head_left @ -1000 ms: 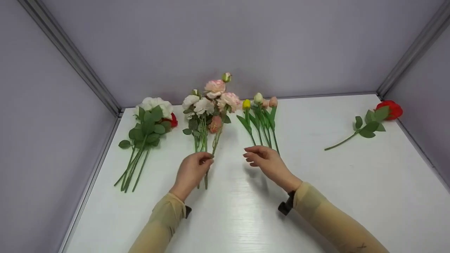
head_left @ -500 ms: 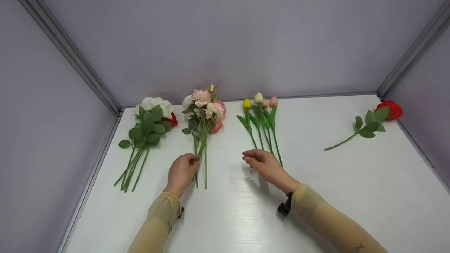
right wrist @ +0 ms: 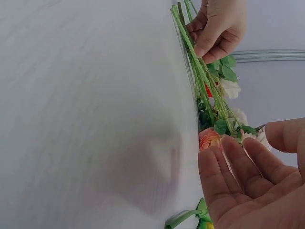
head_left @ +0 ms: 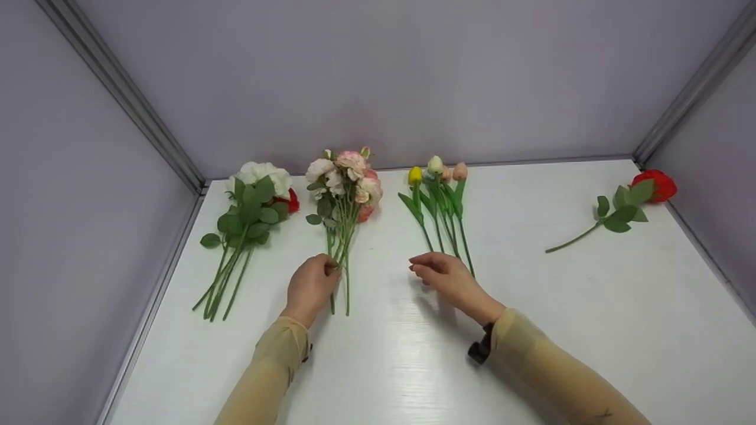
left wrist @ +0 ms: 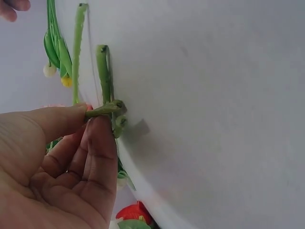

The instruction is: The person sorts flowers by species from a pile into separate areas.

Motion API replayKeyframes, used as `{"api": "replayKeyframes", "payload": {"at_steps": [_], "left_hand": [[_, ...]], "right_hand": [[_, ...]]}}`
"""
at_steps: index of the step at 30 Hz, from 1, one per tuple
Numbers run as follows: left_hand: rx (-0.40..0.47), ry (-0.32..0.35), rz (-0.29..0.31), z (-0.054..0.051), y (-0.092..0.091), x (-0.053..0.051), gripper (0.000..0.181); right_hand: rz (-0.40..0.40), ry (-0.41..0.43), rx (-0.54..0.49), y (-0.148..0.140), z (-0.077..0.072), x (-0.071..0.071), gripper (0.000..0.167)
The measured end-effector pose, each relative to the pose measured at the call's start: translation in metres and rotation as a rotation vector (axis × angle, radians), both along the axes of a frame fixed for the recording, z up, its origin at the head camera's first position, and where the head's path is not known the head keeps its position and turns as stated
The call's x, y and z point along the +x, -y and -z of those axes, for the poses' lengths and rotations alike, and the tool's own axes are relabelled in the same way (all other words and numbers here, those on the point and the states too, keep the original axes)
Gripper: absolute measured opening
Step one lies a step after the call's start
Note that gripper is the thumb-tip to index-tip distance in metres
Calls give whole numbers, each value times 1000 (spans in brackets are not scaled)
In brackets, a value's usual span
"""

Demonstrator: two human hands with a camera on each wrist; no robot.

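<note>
My left hand (head_left: 310,290) pinches a green flower stem (left wrist: 101,111) between thumb and fingertips, as the left wrist view shows. That stem belongs to one of the pink peony-like flowers (head_left: 352,162), lying over white ones (head_left: 319,170) in the middle-left bunch. Two other stem ends lie just beyond the fingertips. My right hand (head_left: 453,282) hovers over the table by the tulip stems (head_left: 464,239), holding nothing. Its fingers are relaxed in the right wrist view. Yellow, white and pink tulips (head_left: 460,171) lie beyond it.
On the left lies a bunch of white roses (head_left: 260,175) with a red bloom (head_left: 289,202) among leafy stems. A single red rose (head_left: 657,185) lies at the far right. Grey panels (head_left: 407,77) enclose the white table (head_left: 531,307) at the back and sides.
My left hand has carried the pink flower leftward and lowered it onto the white ones, then shifted slightly right. My right hand has drawn back a little toward me.
</note>
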State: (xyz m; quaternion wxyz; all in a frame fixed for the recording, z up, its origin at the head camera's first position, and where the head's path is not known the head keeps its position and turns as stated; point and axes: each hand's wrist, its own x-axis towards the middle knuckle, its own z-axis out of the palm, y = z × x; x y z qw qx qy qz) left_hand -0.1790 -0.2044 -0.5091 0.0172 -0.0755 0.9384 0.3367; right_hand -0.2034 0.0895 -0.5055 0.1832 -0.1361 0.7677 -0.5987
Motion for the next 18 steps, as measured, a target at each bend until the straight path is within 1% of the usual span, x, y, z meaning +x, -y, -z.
{"api": "replayKeyframes", "payload": {"at_steps": [6,12,15,18], "left_hand": [[8,4,-11,1,-1,1,14],[69,4,-30,-1,-7,1,12],[105,6,-16,-3,-12,2,12],[115,22,13,-3,-16,2,12]], "right_hand": [[-1,-14,8,-2,2,0,34],[6,-13,26,-3,3,0,34],[6,-7,20,-3,4,0,33],[12,-9,16,-3,4,1,33]]}}
